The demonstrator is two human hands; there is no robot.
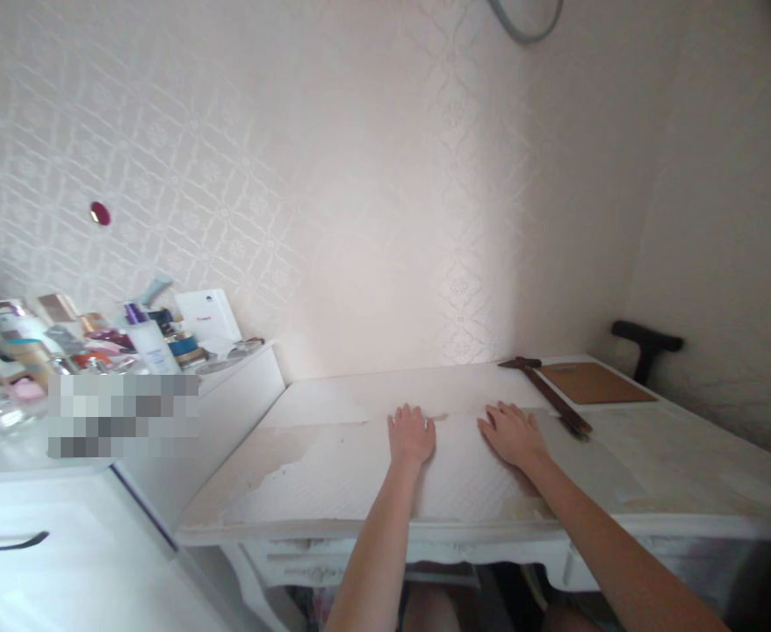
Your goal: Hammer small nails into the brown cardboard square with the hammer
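Note:
My left hand [411, 433] lies flat, palm down, on a white textured sheet [333, 474] that covers the front part of a worn white table [688, 491]. My right hand [512, 432] rests flat on the same sheet a little to the right, fingers stretched toward the wall. Neither hand holds anything. The sheet's left edge is torn and uneven. Just right of my right hand lies a long dark wooden tool [553, 399] with a crosspiece at its far end.
A brown board [594, 383] lies at the table's back right corner, with a black chair armrest [645, 339] behind it. On the left stands a white cabinet [162, 491] crowded with cosmetic bottles [148, 344] and tubes. Patterned wallpaper backs the table.

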